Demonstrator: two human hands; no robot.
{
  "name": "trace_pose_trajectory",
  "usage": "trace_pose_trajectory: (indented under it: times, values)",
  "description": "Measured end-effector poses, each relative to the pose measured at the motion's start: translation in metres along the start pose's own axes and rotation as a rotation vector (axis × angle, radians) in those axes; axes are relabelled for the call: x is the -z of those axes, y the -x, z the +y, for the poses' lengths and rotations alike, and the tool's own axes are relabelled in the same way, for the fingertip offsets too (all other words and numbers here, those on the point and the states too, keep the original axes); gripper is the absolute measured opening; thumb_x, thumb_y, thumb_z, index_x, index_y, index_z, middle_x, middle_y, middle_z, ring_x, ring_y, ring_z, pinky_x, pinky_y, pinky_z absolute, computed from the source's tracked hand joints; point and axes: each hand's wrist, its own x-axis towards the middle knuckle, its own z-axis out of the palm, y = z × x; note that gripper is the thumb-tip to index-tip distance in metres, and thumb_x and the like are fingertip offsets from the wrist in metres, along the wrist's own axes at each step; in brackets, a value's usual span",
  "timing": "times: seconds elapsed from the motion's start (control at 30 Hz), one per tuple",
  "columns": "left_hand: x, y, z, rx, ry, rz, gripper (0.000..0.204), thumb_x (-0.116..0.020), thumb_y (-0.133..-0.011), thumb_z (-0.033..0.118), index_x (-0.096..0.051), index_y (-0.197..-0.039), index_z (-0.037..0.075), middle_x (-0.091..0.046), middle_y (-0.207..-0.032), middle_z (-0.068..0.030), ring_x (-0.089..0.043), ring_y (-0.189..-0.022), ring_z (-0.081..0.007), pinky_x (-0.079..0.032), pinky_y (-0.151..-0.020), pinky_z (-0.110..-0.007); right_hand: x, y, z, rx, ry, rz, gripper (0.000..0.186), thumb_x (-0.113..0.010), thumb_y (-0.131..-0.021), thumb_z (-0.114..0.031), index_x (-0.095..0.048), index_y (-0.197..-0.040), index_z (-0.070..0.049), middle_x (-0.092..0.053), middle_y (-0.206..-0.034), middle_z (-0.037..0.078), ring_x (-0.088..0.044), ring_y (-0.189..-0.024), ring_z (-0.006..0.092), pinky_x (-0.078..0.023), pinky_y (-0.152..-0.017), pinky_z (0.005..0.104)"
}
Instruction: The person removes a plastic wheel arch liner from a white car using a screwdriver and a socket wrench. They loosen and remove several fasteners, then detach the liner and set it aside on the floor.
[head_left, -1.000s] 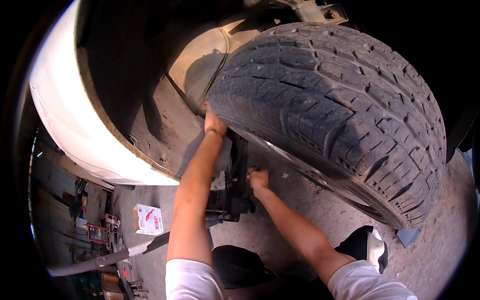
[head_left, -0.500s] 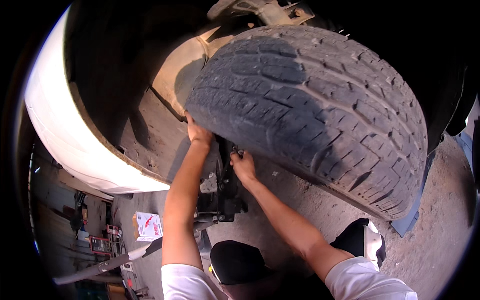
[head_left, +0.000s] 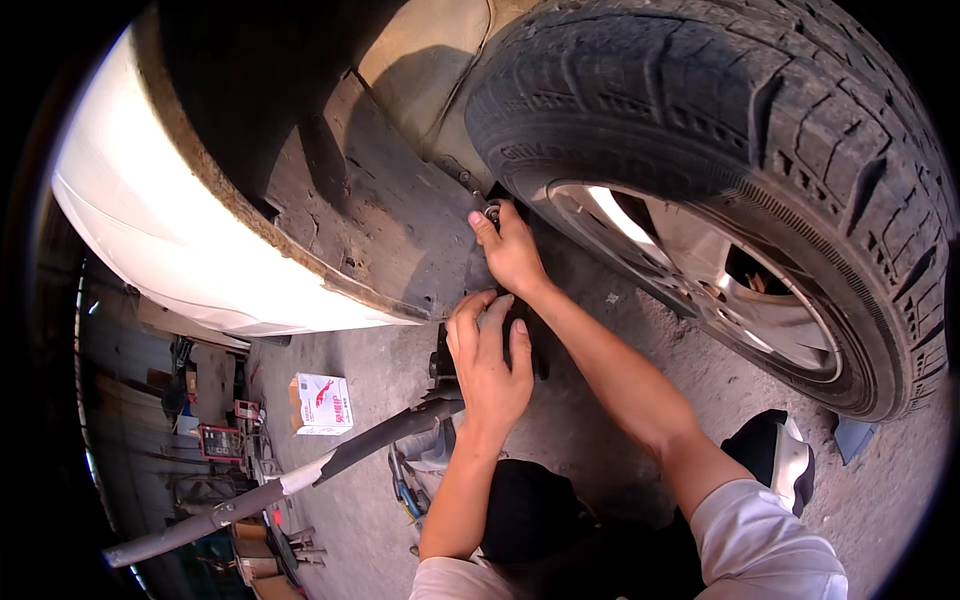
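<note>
My right hand point(head_left: 514, 252) is closed around a small metal tool with a round head point(head_left: 491, 212), held against the edge of the dark wheel-arch liner point(head_left: 385, 190). Most of the tool is hidden in the fingers, so its kind is unclear. Just below, my left hand point(head_left: 490, 365) has its fingers loosely bent and its thumb apart, the fingertips at the liner's lower corner. I see nothing held in it. To the right of both hands stands a wheel with a worn black tire point(head_left: 640, 150) and a silver spoked rim point(head_left: 690, 250).
A white car body panel point(head_left: 215, 260) curves along the left. Below it a long grey bar point(head_left: 270, 495) slopes up to a dark jack-like part near my left hand. A white and red box point(head_left: 322, 405) sits on the concrete floor, with hand tools point(head_left: 405, 492) nearby. My shoe point(head_left: 790, 465) is at lower right.
My view has shifted, bringing the wheel's rim into sight. My left hand has dropped from beside the tire to the liner's lower corner; my right hand is now above it with the metal tool.
</note>
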Motion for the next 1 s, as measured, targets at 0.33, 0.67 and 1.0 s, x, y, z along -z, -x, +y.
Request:
trace_pose_trajectory:
  times: [0.33,0.67,1.0]
  values:
    - [0.009,0.019,-0.019,0.017,0.174,-0.121,0.023,-0.06,-0.082,0.006,-0.06,-0.104,-0.001,-0.053,-0.11,-0.0149,-0.05,-0.104,-0.0305,-0.04,-0.091,-0.037,-0.01,-0.037,0.014,0.095,0.148,0.133,0.038,-0.055,-0.092,-0.032,-0.048,-0.081,0.004,-0.055,-0.066,0.014,-0.054,-0.06,0.0229,-0.042,-0.059,0.0357]
    - [0.022,0.026,-0.02,0.086,0.259,-0.167,0.021,-0.062,-0.082,0.007,-0.061,-0.102,0.0,-0.054,-0.109,-0.0146,-0.053,-0.102,-0.0301,-0.042,-0.089,-0.036,-0.026,-0.037,-0.031,-0.469,-0.55,0.181,0.032,-0.052,-0.094,-0.035,-0.046,-0.085,-0.005,-0.046,-0.062,0.0,-0.038,-0.046,0.0091,-0.031,-0.041,0.0254]
    - [0.021,0.034,-0.022,0.07,0.278,-0.243,0.021,-0.062,-0.082,0.007,-0.061,-0.102,0.0,-0.054,-0.108,-0.0141,-0.053,-0.101,-0.0295,-0.043,-0.087,-0.035,-0.014,-0.044,0.001,-0.218,0.388,0.057,0.042,-0.05,-0.093,-0.037,-0.048,-0.096,0.005,-0.062,-0.079,0.02,-0.061,-0.067,0.029,-0.048,-0.062,0.0405]
